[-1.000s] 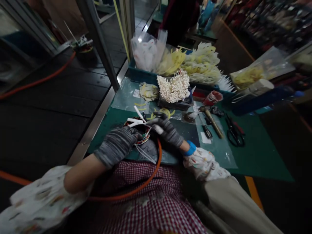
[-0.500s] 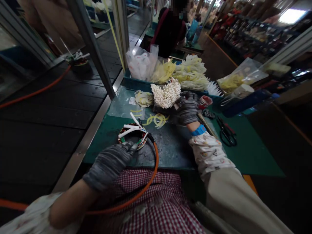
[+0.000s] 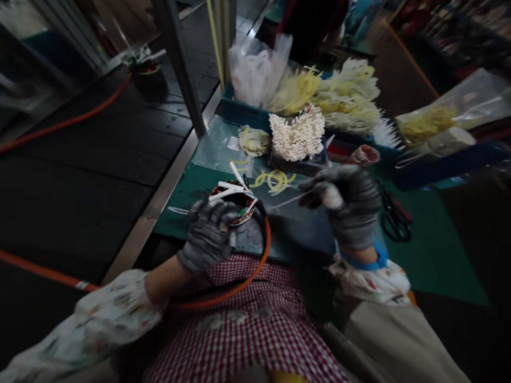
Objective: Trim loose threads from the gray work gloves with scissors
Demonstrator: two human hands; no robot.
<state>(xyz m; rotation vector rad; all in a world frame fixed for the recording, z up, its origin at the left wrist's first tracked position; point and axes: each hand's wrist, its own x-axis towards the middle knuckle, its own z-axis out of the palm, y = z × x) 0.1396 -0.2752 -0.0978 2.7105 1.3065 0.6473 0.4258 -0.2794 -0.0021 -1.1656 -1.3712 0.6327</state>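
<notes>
A wound ring part (image 3: pixel 243 213) with white sleeves (image 3: pixel 231 189) and an orange cable (image 3: pixel 268 239) rests on the green bench mat near its front left. My left hand (image 3: pixel 209 229), in a grey glove, is closed on the ring's near left edge. To the right, my gloved right hand (image 3: pixel 343 202) hangs above the mat, its fingers pinched on a thin pale strand (image 3: pixel 285 202) that points left toward the ring. Yellow curved strips (image 3: pixel 275 181) lie just behind the ring. A bundle of white-tipped pieces (image 3: pixel 297 133) stands behind them.
Teal trays (image 3: pixel 247 110) with bagged white and yellow sleeves line the back. Black-handled scissors (image 3: pixel 395 218) lie at the right, below a blue bottle (image 3: pixel 451 165). A metal frame post (image 3: pixel 179 64) rises at the left; beyond it another ring part (image 3: pixel 143 66) sits on a dark slatted surface.
My right hand has come back from beside the white-tipped bundle toward me, now with a thin strand. My left hand's fingers have curled at the ring. The camera view has shifted.
</notes>
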